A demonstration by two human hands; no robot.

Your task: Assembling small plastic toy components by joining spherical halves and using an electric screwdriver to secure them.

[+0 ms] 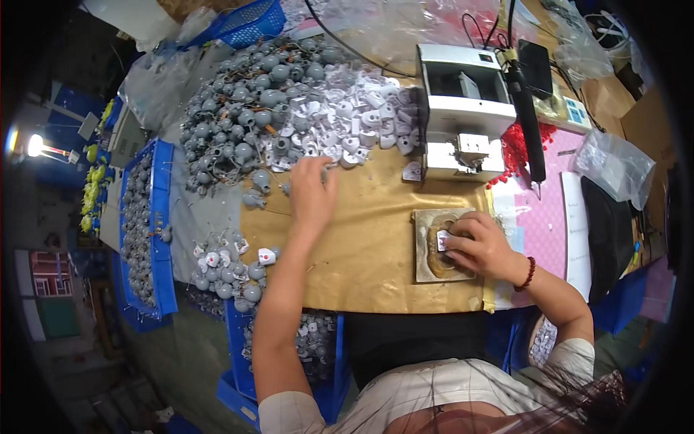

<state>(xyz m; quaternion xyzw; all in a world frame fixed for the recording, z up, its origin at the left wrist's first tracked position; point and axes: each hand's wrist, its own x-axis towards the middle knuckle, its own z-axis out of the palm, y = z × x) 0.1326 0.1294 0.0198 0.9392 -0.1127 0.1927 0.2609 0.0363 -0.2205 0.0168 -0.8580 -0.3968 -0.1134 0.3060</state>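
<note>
My left hand [313, 194] is at the near edge of a heap of small white plastic parts [347, 116], its fingers bent together. What they hold, if anything, is too small to make out. Beside that heap lies a large pile of grey round bulb-like pieces with thin wires [246, 108]. On the right, my right hand [478, 244] pinches a small white plastic part [442, 240] over a square plate [425, 272]. A brownish ring-shaped pad sits on the plate, partly covered by the hand.
A white machine [463, 108] stands behind the plate, with a black hand tool [531, 130] hanging beside it. Red bits [512, 148] lie nearby. Finished-looking grey-and-white pieces [228, 271] cluster at the near left edge. A blue crate [168, 239] holds more grey pieces.
</note>
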